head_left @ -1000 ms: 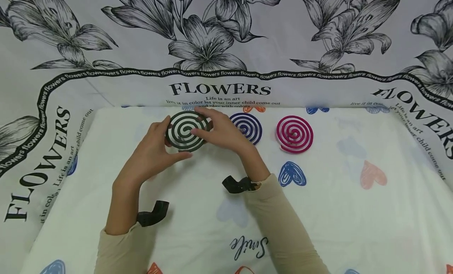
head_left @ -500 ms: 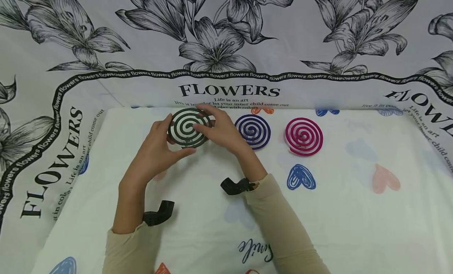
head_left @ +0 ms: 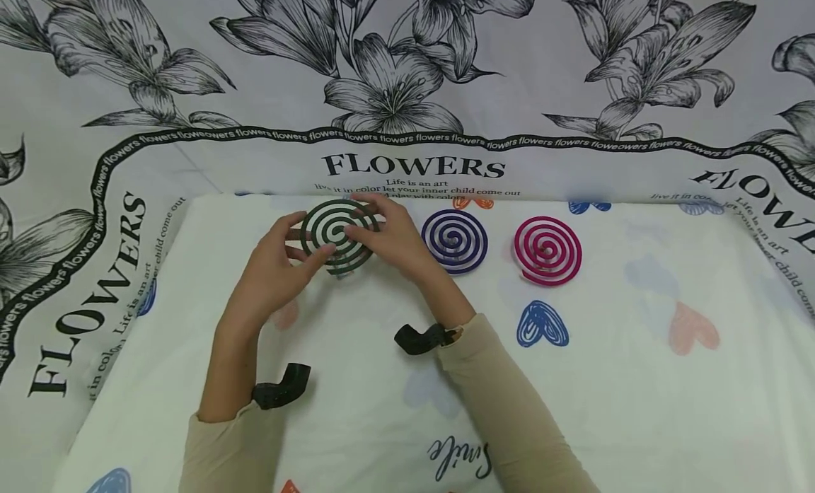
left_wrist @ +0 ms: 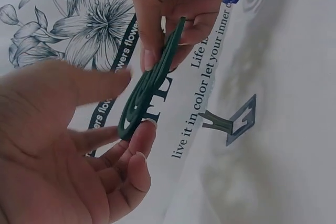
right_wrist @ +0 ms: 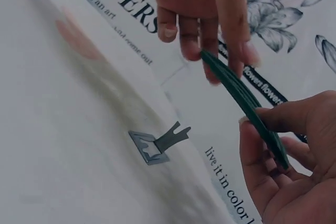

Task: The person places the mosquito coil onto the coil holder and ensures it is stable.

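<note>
In the head view, a dark green mosquito coil [head_left: 335, 230] is held tilted above the cloth. My right hand [head_left: 402, 242] pinches its right side between thumb and fingers. My left hand [head_left: 270, 274] is at its left side; in the left wrist view the fingers touch the coil's [left_wrist: 148, 80] lower edge, while the thumb stands off its face. A small metal stand [right_wrist: 170, 139] with an upright forked tab sits on the cloth beneath, seen in both wrist views. To the right lie a blue coil [head_left: 455, 241] and a pink coil [head_left: 547, 251].
White cloth with printed hearts [head_left: 542, 324] covers the table. Behind it hangs a floral sheet [head_left: 407, 150] with lettering. Black camera mounts [head_left: 283, 387] sit at both wrists, beyond beige sleeves.
My left thumb has swung up from below the green coil to in front of its lower left, and the left fingers have shifted slightly. The right hand keeps its pinch. The head view shifted slightly.
</note>
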